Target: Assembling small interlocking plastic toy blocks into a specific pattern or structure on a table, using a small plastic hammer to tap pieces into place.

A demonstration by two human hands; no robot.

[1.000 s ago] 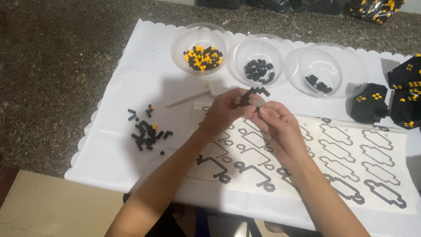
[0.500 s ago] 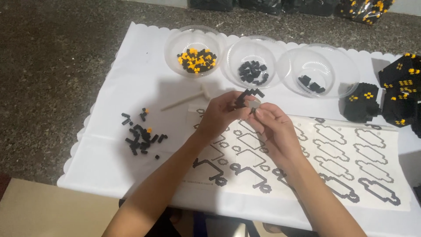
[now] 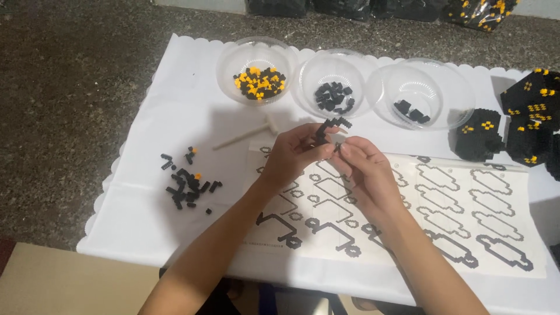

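Note:
My left hand (image 3: 294, 156) and my right hand (image 3: 363, 169) meet above the printed instruction sheet (image 3: 455, 204). Between the fingertips of both is a small black strip of tiny bricks (image 3: 329, 129), bent like a hook. The left hand pinches its lower end and the right hand's fingertips press against it from the right. A loose pile of small black and orange bricks (image 3: 188, 185) lies to the left of my left forearm.
Three clear plastic bowls stand at the back: one with black and orange bricks (image 3: 256, 81), one with black bricks (image 3: 332, 96), one nearly bare (image 3: 421, 93). A small wooden mallet (image 3: 248, 133) lies near them. Built black blocks with orange marks (image 3: 513, 125) stand at the right on the white cloth (image 3: 175, 105).
Both hands have stayed together on the black brick strip, fingers shifting slightly. The camera view has tilted a little, so the scene sits lower in the frame.

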